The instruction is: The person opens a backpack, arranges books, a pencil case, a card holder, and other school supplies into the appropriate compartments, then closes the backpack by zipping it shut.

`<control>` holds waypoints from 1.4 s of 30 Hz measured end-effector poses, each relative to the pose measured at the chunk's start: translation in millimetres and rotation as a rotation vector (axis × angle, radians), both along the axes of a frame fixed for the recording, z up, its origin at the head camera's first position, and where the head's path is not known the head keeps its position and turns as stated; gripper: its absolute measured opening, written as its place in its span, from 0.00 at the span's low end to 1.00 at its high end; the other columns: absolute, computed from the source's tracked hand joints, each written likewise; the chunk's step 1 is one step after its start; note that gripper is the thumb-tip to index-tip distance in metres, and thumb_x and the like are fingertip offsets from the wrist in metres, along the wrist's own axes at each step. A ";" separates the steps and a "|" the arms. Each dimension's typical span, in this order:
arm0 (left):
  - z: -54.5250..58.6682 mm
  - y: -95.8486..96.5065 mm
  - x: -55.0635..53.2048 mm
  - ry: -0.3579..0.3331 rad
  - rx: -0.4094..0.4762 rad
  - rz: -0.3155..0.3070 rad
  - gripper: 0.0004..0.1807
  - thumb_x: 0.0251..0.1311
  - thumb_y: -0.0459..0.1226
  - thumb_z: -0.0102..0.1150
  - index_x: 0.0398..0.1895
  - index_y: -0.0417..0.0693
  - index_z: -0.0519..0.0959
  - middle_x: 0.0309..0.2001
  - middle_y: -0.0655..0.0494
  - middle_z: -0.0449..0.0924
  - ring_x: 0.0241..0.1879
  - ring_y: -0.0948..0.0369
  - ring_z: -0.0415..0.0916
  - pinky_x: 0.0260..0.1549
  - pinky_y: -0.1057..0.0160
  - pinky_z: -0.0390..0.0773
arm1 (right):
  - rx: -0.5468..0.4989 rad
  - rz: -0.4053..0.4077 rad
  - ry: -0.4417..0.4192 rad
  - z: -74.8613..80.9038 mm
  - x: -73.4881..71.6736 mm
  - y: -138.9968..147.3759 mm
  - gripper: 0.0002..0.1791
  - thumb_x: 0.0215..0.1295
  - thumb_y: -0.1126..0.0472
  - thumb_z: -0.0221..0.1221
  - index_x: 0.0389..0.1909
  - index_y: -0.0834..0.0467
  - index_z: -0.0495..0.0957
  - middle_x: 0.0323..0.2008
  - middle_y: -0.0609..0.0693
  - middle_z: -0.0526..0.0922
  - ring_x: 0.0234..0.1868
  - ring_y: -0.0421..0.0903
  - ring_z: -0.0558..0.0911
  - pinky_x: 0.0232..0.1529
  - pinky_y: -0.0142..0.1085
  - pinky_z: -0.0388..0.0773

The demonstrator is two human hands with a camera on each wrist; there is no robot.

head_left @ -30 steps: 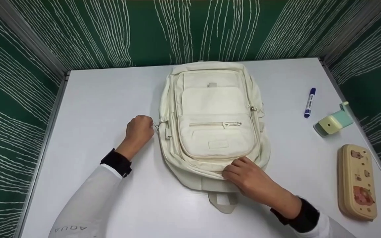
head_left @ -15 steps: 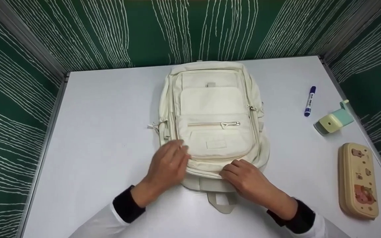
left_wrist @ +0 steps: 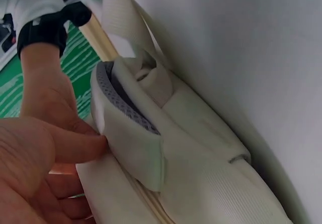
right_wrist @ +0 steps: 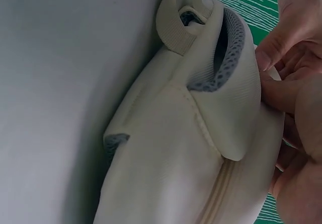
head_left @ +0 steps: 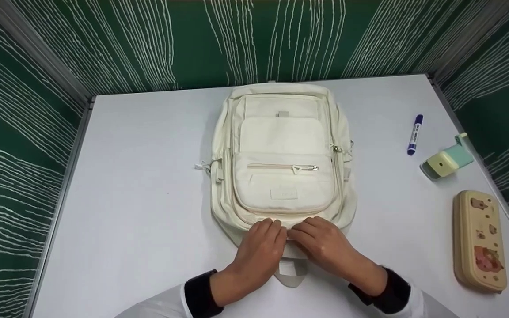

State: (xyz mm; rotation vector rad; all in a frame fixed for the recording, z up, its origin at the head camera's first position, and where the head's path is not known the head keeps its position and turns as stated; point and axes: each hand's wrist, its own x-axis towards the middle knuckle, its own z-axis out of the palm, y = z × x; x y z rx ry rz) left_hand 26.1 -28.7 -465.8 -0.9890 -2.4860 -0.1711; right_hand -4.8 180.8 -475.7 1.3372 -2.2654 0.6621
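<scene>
A cream backpack (head_left: 285, 137) lies front side up on the white table, its grey loop handle (head_left: 290, 276) towards the person. My left hand (head_left: 261, 251) and my right hand (head_left: 325, 245) sit side by side at the near edge, pinching the cloth there. In the left wrist view the left thumb (left_wrist: 83, 146) presses one side of the edge while fingers lie behind it. The right wrist view has the right thumb (right_wrist: 279, 90) against the cloth beside a flap (right_wrist: 236, 113) lined with grey mesh. Both wrists wear black bands.
To the right lie a blue-capped marker (head_left: 415, 134), a yellow and mint pencil sharpener (head_left: 446, 163) with a crank, and a cream pencil case (head_left: 480, 240) with cartoon pictures. Green walls with white lines (head_left: 254, 44) close off the table's back and sides.
My left hand has let go of the zipper pull at the backpack's left side and moved right and nearer, up beside the right hand. The right hand has stayed at the near edge.
</scene>
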 end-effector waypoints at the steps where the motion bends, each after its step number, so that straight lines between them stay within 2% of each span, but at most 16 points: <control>1: -0.4 -0.1 0.2 0.012 -0.009 0.004 0.11 0.56 0.31 0.73 0.42 0.40 0.86 0.38 0.51 0.81 0.41 0.57 0.78 0.44 0.64 0.78 | 0.000 0.001 -0.005 -0.1 0.0 -0.2 0.08 0.64 0.69 0.63 0.42 0.60 0.86 0.37 0.48 0.87 0.36 0.46 0.84 0.40 0.37 0.81; 6: -3.3 -6.1 0.8 0.069 -0.009 0.003 0.06 0.54 0.30 0.73 0.34 0.43 0.85 0.30 0.54 0.74 0.33 0.60 0.72 0.34 0.66 0.73 | -0.015 0.036 -0.037 2.2 -3.7 5.1 0.13 0.56 0.68 0.70 0.43 0.59 0.86 0.39 0.47 0.87 0.38 0.46 0.84 0.42 0.38 0.81; 9: -5.2 -14.0 1.3 0.080 0.024 -0.002 0.05 0.53 0.27 0.71 0.32 0.42 0.84 0.28 0.54 0.72 0.30 0.60 0.70 0.32 0.66 0.71 | -0.026 0.062 -0.057 4.8 -9.8 14.5 0.13 0.58 0.64 0.73 0.44 0.59 0.86 0.42 0.47 0.87 0.41 0.46 0.84 0.45 0.40 0.81; 12: -6.4 -24.4 1.6 0.080 0.065 -0.006 0.05 0.53 0.26 0.70 0.30 0.41 0.83 0.28 0.54 0.72 0.29 0.59 0.69 0.31 0.65 0.71 | -0.018 0.052 -0.072 6.6 -19.0 29.6 0.13 0.69 0.56 0.68 0.47 0.59 0.85 0.46 0.49 0.87 0.46 0.49 0.84 0.50 0.42 0.79; 15: -6.6 -36.1 1.4 0.077 0.092 -0.011 0.06 0.53 0.25 0.70 0.29 0.40 0.83 0.27 0.53 0.72 0.29 0.58 0.69 0.31 0.64 0.71 | 0.030 -0.001 -0.080 8.0 -30.2 46.8 0.23 0.77 0.46 0.58 0.52 0.62 0.85 0.51 0.54 0.87 0.51 0.53 0.84 0.55 0.45 0.76; 19: -4.4 -49.9 0.4 0.075 0.085 0.000 0.06 0.52 0.24 0.70 0.28 0.40 0.82 0.27 0.52 0.73 0.30 0.57 0.71 0.33 0.63 0.73 | 0.086 -0.071 -0.074 8.0 -49.7 66.9 0.32 0.79 0.39 0.51 0.57 0.65 0.83 0.58 0.60 0.85 0.57 0.59 0.83 0.59 0.52 0.75; 22: -2.4 -58.5 -0.2 0.068 0.075 0.015 0.06 0.50 0.24 0.72 0.28 0.39 0.83 0.27 0.52 0.74 0.32 0.56 0.73 0.35 0.62 0.75 | 0.096 -0.123 -0.062 3.8 -69.7 80.3 0.29 0.79 0.44 0.53 0.59 0.67 0.82 0.59 0.64 0.83 0.58 0.64 0.82 0.60 0.56 0.74; 25: -1.4 -66.8 -1.1 0.066 0.077 0.020 0.05 0.51 0.23 0.70 0.28 0.38 0.84 0.27 0.51 0.75 0.33 0.55 0.75 0.37 0.61 0.77 | 0.101 -0.185 -0.063 -2.8 -90.9 92.9 0.22 0.72 0.60 0.57 0.60 0.71 0.80 0.60 0.67 0.82 0.59 0.67 0.80 0.61 0.58 0.73; 28: -1.2 -75.3 -2.9 0.067 0.079 0.024 0.05 0.53 0.22 0.67 0.28 0.38 0.83 0.28 0.50 0.76 0.33 0.54 0.75 0.40 0.59 0.79 | 0.100 -0.228 -0.069 -8.0 -109.2 104.1 0.26 0.59 0.77 0.59 0.61 0.73 0.78 0.61 0.69 0.80 0.61 0.69 0.79 0.63 0.59 0.72; 30: -1.1 -81.4 -4.3 0.066 0.082 0.032 0.05 0.52 0.22 0.66 0.28 0.38 0.83 0.28 0.50 0.76 0.34 0.53 0.76 0.42 0.58 0.81 | 0.109 -0.247 -0.065 -10.0 -120.2 109.1 0.29 0.55 0.82 0.59 0.61 0.73 0.78 0.62 0.70 0.80 0.62 0.69 0.78 0.64 0.59 0.72; 33: -1.1 -90.7 -6.7 0.067 0.092 0.050 0.08 0.48 0.20 0.66 0.28 0.38 0.83 0.28 0.49 0.75 0.35 0.52 0.78 0.45 0.56 0.82 | 0.146 -0.265 -0.043 -12.0 -134.3 112.7 0.29 0.56 0.83 0.61 0.62 0.73 0.77 0.63 0.69 0.79 0.64 0.68 0.77 0.66 0.60 0.71; 37: -1.2 -101.0 -10.2 0.060 0.110 0.069 0.11 0.44 0.18 0.65 0.27 0.39 0.83 0.29 0.49 0.76 0.37 0.51 0.79 0.47 0.56 0.82 | 0.196 -0.266 -0.002 -16.8 -147.4 113.0 0.26 0.60 0.77 0.67 0.61 0.70 0.80 0.62 0.67 0.80 0.64 0.66 0.78 0.64 0.62 0.72; 42: 0.6 -108.8 -15.6 0.026 0.121 0.087 0.14 0.40 0.16 0.64 0.28 0.40 0.84 0.29 0.49 0.78 0.38 0.51 0.80 0.46 0.55 0.83 | 0.193 -0.240 0.062 -22.5 -156.3 112.1 0.20 0.55 0.74 0.72 0.51 0.70 0.84 0.56 0.67 0.84 0.61 0.66 0.80 0.62 0.64 0.72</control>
